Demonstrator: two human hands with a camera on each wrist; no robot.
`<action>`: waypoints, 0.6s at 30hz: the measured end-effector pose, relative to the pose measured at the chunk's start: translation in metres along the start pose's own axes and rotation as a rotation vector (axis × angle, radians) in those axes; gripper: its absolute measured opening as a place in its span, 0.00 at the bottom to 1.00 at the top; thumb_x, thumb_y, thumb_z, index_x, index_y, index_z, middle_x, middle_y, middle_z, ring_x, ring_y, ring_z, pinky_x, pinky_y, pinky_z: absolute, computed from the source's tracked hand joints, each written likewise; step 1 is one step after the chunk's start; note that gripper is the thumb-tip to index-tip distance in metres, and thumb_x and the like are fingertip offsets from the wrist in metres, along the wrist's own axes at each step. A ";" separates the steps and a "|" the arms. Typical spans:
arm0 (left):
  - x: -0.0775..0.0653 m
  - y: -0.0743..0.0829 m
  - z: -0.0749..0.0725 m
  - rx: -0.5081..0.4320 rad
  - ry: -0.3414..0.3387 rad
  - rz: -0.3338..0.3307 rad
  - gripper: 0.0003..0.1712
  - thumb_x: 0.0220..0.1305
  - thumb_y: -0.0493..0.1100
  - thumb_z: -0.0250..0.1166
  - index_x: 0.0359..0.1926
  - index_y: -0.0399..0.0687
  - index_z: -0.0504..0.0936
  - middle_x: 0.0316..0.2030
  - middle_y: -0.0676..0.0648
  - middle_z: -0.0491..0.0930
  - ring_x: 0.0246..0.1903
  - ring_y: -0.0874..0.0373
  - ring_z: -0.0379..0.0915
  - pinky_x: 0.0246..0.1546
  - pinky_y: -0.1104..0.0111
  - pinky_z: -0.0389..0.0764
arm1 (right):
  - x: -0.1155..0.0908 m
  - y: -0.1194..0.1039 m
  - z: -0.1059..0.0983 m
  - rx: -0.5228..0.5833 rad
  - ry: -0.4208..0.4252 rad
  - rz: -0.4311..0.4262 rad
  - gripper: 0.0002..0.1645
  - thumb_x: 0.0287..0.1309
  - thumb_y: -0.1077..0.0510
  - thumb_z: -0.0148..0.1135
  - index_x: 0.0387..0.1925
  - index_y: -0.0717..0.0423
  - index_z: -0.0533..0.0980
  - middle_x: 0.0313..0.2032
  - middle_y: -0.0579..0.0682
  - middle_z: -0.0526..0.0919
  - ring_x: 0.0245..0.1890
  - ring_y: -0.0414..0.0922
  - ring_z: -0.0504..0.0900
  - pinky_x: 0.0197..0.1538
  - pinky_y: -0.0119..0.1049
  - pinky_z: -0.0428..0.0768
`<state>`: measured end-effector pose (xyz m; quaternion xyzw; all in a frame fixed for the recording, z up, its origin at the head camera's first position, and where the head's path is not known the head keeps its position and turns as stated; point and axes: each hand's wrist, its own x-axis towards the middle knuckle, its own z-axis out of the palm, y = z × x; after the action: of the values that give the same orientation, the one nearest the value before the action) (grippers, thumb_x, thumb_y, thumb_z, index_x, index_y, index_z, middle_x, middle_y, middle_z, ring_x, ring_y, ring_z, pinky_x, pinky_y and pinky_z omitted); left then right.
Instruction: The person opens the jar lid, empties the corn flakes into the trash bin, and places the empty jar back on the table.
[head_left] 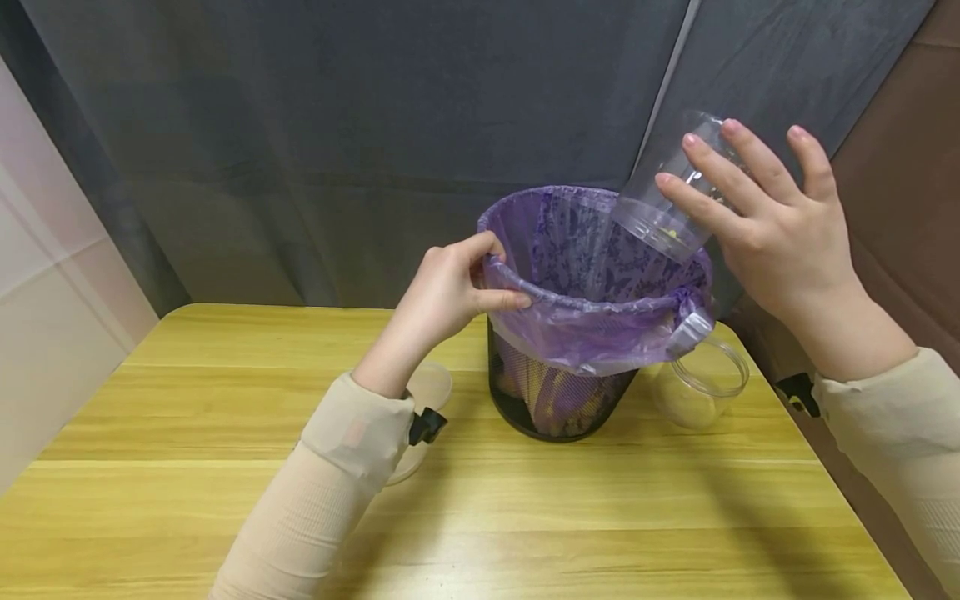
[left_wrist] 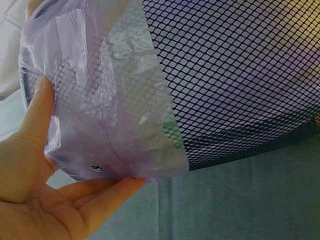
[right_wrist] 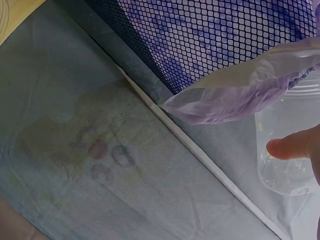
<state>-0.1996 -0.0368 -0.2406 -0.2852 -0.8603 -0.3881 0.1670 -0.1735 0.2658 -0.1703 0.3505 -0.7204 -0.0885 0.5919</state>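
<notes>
My left hand (head_left: 450, 287) grips the near-left rim of a black mesh wastebasket (head_left: 566, 404), thumb outside over a purple bin liner (head_left: 592, 333). In the left wrist view the thumb and fingers (left_wrist: 107, 200) press the folded-over liner. My right hand (head_left: 787, 229) holds a clear plastic jar (head_left: 660, 212) tilted mouth-down over the basket's right side. Its fingers are spread along the jar, and the thumb (right_wrist: 290, 145) lies against the wall in the right wrist view. Small yellowish bits cling inside the jar.
A second clear jar (head_left: 697, 392) lies right of the basket on the wooden table (head_left: 247, 442). Two clear round lids (head_left: 431, 385) lie left of it, partly hidden by my left sleeve. A grey curtain (head_left: 337, 150) hangs behind the table.
</notes>
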 end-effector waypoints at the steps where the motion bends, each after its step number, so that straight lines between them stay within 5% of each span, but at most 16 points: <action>1: 0.000 0.000 0.000 0.001 0.001 0.002 0.23 0.46 0.50 0.77 0.34 0.47 0.73 0.21 0.49 0.69 0.21 0.57 0.61 0.23 0.66 0.63 | 0.000 0.000 0.000 -0.003 0.002 -0.006 0.36 0.57 0.77 0.52 0.55 0.34 0.75 0.62 0.39 0.72 0.65 0.40 0.63 0.65 0.50 0.56; 18: 0.000 0.000 0.001 0.000 0.003 0.000 0.23 0.46 0.50 0.78 0.34 0.47 0.73 0.21 0.49 0.69 0.21 0.57 0.61 0.22 0.66 0.63 | -0.001 0.001 0.000 -0.034 -0.011 -0.108 0.42 0.53 0.77 0.57 0.60 0.31 0.70 0.62 0.39 0.72 0.66 0.41 0.63 0.65 0.50 0.57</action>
<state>-0.1998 -0.0364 -0.2412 -0.2845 -0.8602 -0.3883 0.1682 -0.1740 0.2671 -0.1706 0.3780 -0.7022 -0.1345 0.5881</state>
